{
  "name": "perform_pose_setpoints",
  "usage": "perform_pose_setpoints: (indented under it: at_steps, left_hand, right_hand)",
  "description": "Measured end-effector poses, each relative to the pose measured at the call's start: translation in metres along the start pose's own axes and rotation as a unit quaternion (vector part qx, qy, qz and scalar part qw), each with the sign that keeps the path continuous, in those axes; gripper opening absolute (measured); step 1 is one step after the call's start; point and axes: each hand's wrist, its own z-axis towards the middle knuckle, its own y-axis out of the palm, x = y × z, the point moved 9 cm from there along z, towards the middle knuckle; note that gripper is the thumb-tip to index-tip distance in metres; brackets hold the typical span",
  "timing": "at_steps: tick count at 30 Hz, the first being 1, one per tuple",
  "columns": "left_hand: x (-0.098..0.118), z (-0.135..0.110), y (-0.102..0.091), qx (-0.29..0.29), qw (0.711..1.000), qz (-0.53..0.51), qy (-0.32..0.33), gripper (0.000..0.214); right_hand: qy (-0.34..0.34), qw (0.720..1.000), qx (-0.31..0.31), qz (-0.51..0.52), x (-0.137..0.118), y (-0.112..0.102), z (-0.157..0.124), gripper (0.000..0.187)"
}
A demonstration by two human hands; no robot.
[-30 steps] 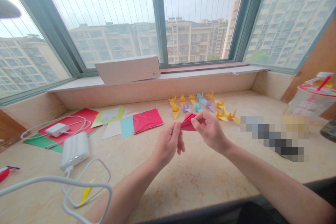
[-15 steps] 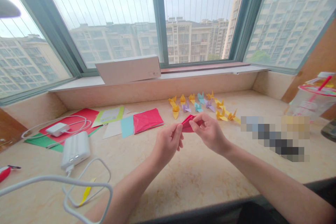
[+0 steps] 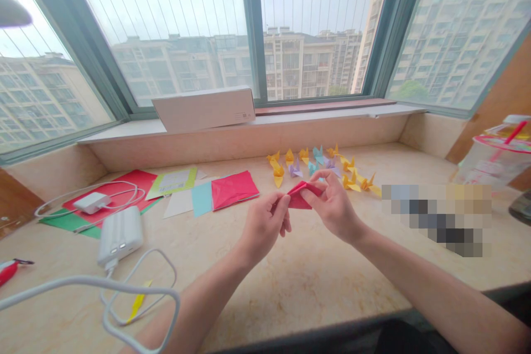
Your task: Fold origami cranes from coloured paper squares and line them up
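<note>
- Right now, both hands pinch one folded red paper [image 3: 301,197], held up off the counter just in front of the row of paper cranes [image 3: 277,174].
- The left hand [image 3: 263,229] has its thumb and fingers closed on the paper's left end.
- The right hand [image 3: 332,207] grips the right end the same way, so neither hand has released it.
- Thin paper like this could crease crookedly or tear if the hands pinch unevenly or pull apart too hard.
- A slip could drop it among the cranes, and a loosened grip could let its folds spring open.
- Left of the cranes, a wide elbow could snag the white power bank [image 3: 120,235] or its cable [image 3: 83,279]; right of them, the plastic cup [image 3: 493,157] could tip.
</note>
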Motion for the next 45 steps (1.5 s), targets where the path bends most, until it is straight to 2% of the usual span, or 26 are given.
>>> perform_pose_setpoints:
  at_steps: [5, 10, 14, 18, 23, 30, 34, 39, 42, 45]
  left_hand:
    - [0.004, -0.001, -0.004, 0.021, 1.0, -0.018, 0.002, 0.033]
    - [0.005, 0.0, -0.005, 0.019, 0.998, -0.054, -0.011, 0.036]
    - [0.004, 0.0, -0.003, 0.016, 0.998, -0.063, -0.007, 0.035]
    - [0.007, -0.002, -0.002, 0.019, 1.0, -0.014, 0.018, 0.033]
    - [0.009, -0.005, 0.002, 0.008, 0.998, 0.053, 0.046, 0.034]
    - [0.015, -0.004, 0.001, 0.006, 0.994, 0.086, 0.066, 0.034]
    - [0.011, -0.004, 0.002, 0.008, 0.997, 0.057, 0.046, 0.036]
    - [0.001, -0.003, -0.006, 0.059, 0.998, -0.029, 0.01, 0.034]
    - [-0.002, -0.003, -0.009, 0.084, 0.995, -0.057, 0.011, 0.034]
    - [-0.003, -0.003, -0.003, 0.067, 0.996, -0.062, 0.011, 0.033]
  right_hand:
    - [0.007, 0.998, -0.022, 0.055, -0.006, 0.0, 0.002, 0.026]
    - [0.018, 0.994, -0.103, 0.044, -0.007, 0.011, 0.0, 0.053]
    - [0.032, 0.994, -0.083, 0.062, -0.002, 0.013, 0.001, 0.061]
    - [0.053, 0.994, -0.048, 0.087, 0.004, 0.01, 0.002, 0.055]
    - [0.088, 0.991, -0.014, 0.098, 0.007, 0.005, 0.0, 0.032]
    - [0.084, 0.991, 0.009, 0.1, -0.001, 0.005, -0.001, 0.029]
    - [0.076, 0.993, 0.02, 0.089, 0.0, 0.001, 0.0, 0.029]
    - [0.061, 0.996, 0.01, 0.065, 0.004, 0.002, 0.004, 0.049]
    - [0.066, 0.996, -0.024, 0.052, 0.007, 0.01, 0.004, 0.042]
    - [0.068, 0.997, 0.004, 0.037, 0.009, 0.005, 0.003, 0.032]
